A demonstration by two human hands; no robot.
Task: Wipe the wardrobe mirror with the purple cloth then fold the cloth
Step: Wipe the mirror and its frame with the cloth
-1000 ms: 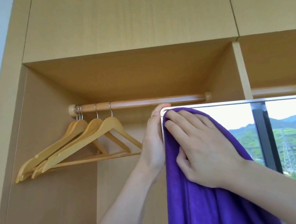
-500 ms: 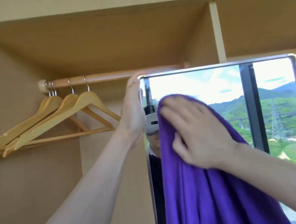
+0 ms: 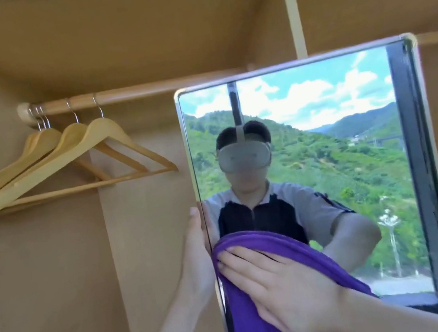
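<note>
The wardrobe mirror (image 3: 323,150) is a tall metal-framed panel at the right, reflecting a person, green hills and sky. The purple cloth (image 3: 264,326) hangs against the mirror's lower left part. My right hand (image 3: 282,290) lies flat on the cloth with straight fingers, pressing it to the glass. My left hand (image 3: 197,254) holds the mirror's left edge, thumb on the front of the frame and fingers hidden behind it.
Several wooden hangers (image 3: 70,165) hang from a wooden rail (image 3: 130,92) at the upper left inside the open wardrobe. Wooden wardrobe walls (image 3: 44,277) and a vertical divider (image 3: 293,12) surround the mirror.
My right hand has slid the cloth down the glass from the top left corner to the lower left part. My left hand has moved down the mirror's left edge. The camera has tilted downward.
</note>
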